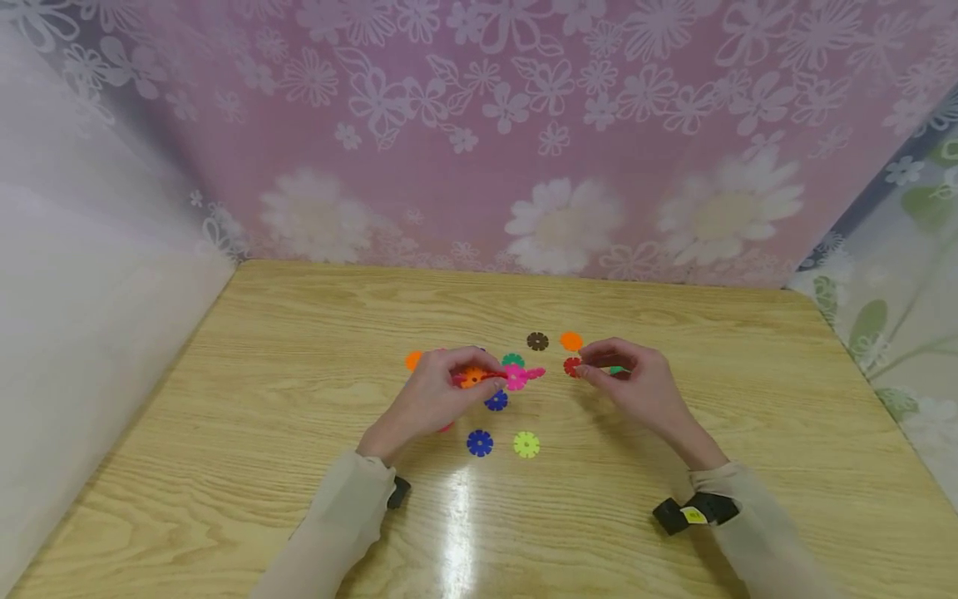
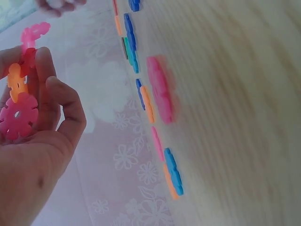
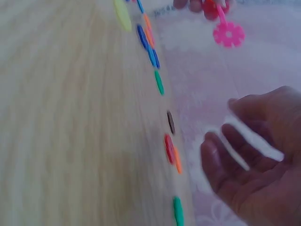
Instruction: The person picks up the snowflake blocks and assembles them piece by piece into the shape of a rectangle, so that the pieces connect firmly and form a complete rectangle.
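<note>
My left hand (image 1: 441, 391) pinches a chain of interlocking plastic flower discs (image 2: 19, 84) above the table. In the left wrist view, the chain runs from a deep pink disc near the palm through orange and red to bright pink pieces at the far end. Across from it hovers my right hand (image 1: 636, 387), its fingers loosely bent with nothing between them. Close to the right fingertips, in the head view, a red disc (image 1: 572, 367) lies on the table. An orange disc (image 1: 571, 341) is just behind it, and a green disc (image 3: 178, 211) is partly covered by that hand in the head view.
Loose discs lie on the wooden table (image 1: 224, 466): brown (image 1: 537, 341), teal green (image 1: 512, 360), dark blue (image 1: 480, 443) and yellow-green (image 1: 526, 444). Another orange disc (image 1: 414, 360) shows beyond the left hand. A pink flowered curtain (image 1: 449, 166) hangs along the back edge.
</note>
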The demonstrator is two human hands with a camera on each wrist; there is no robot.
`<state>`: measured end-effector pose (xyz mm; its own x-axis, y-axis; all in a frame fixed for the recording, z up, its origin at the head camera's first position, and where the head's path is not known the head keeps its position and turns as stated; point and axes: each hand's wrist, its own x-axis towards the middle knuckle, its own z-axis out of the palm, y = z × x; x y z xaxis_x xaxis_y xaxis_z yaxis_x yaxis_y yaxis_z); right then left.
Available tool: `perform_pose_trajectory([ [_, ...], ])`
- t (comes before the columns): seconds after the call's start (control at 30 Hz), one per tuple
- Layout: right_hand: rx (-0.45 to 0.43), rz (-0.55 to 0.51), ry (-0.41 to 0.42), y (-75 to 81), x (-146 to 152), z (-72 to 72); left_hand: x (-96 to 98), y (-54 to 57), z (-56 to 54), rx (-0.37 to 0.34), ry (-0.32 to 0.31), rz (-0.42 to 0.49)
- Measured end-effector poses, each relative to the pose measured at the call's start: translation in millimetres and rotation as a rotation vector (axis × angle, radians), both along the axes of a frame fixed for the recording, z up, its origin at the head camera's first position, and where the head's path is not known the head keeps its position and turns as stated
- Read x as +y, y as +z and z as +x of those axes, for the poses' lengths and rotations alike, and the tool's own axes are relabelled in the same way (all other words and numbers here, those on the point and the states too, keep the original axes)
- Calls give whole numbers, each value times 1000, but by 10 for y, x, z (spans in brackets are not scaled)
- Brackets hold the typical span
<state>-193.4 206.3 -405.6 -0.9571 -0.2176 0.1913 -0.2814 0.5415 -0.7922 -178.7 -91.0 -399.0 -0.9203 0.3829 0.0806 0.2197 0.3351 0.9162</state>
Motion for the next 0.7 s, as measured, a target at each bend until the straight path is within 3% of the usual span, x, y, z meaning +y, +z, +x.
perform_pose_trajectory([
  [0.17, 45, 234, -78, 16, 269, -73, -6, -3, 3, 22, -9, 11],
  [0.5, -106, 377, -102, -3, 490, -195, 14, -16, 2, 52, -10, 2],
  [0.7, -137, 453, -46, -40, 506, -218, 24, -16, 9, 37, 1, -6],
])
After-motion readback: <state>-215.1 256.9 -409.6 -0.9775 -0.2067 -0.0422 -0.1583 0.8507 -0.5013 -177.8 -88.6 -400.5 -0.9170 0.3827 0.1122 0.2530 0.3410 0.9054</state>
